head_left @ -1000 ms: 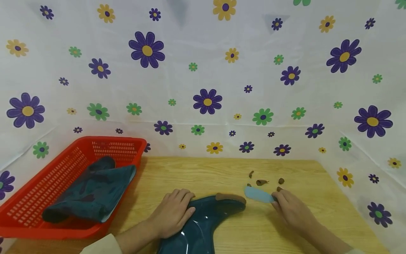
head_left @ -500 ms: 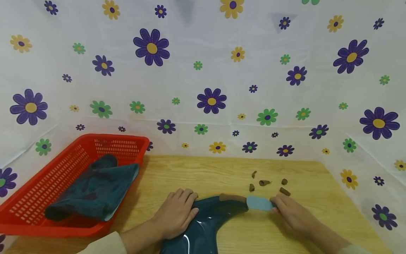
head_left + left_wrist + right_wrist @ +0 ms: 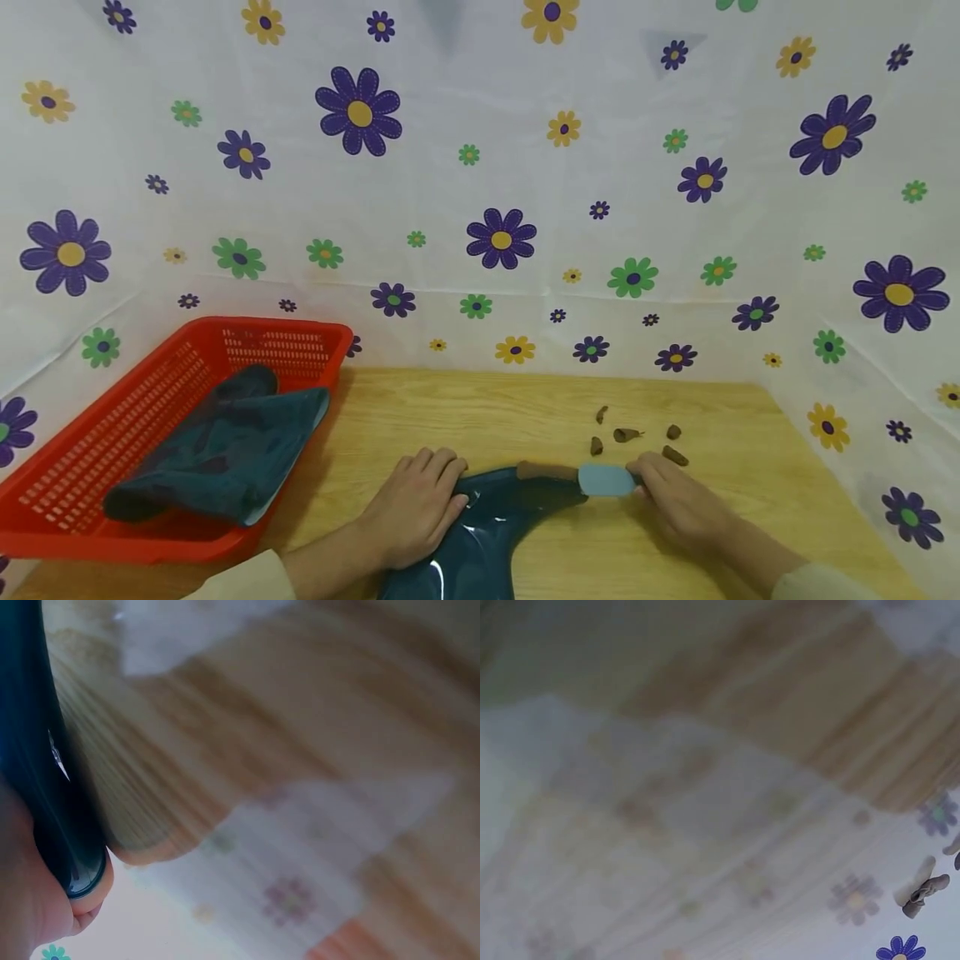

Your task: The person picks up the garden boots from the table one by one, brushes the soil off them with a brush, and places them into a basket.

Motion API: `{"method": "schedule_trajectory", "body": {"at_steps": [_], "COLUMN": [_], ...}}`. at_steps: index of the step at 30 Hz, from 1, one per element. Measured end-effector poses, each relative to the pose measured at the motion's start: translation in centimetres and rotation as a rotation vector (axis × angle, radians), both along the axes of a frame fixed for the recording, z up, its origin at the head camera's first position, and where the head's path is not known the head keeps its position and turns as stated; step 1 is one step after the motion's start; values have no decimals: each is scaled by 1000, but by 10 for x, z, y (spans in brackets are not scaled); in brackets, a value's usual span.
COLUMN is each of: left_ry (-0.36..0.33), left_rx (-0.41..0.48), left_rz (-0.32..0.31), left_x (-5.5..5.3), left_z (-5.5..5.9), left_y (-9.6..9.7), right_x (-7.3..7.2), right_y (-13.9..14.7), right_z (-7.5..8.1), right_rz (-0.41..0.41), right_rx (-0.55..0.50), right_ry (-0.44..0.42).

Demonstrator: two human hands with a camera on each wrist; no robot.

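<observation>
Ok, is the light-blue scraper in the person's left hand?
No, the right hand grips the light-blue scraper, while the left hand holds the teal boot.

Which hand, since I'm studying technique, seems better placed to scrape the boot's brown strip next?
Probably the right hand: it holds the blue scraper at one end of the brown strip, while the left hand holds the boot.

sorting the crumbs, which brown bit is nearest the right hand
The elongated brown bit at the group's front right, just beyond the right hand; the other four bits lie farther from that hand.
</observation>
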State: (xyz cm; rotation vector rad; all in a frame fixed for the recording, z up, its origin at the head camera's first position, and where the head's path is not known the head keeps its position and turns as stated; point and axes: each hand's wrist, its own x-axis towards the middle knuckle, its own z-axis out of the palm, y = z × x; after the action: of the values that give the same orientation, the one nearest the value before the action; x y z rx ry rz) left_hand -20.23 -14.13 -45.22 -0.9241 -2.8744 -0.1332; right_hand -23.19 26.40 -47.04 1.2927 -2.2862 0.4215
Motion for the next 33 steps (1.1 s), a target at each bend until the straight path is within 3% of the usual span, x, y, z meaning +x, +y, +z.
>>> {"method": "schedule_trajectory", "body": {"at_steps": [6,12,18,22,25,29,33], "left_ry": [-23,-24,-5,-14,-27,-32,-59], "left_rx": [-4,-6,-2,-3,-11,-19,-23], "left_rz": [10,15,11,0,2,13,14], "left_x": [1,2,1,0,-1,-1,0], "left_z": [1,0,1,1,1,3,4], "left_y": [1,1,4,5,5,5,1], "right_x": [-1,4,0,2,9,12,11], "right_y": [7,21,13,-9,-40,-81,-95], "right_z": [2,8,14,23,42,69,77], "right_rz": [14,-26,-32,-36,-18,12,15], "right_rx": [19,-31,-15,-28,-33,38,121], "right_ry": [-12,101,169,230,294,356,389]}}
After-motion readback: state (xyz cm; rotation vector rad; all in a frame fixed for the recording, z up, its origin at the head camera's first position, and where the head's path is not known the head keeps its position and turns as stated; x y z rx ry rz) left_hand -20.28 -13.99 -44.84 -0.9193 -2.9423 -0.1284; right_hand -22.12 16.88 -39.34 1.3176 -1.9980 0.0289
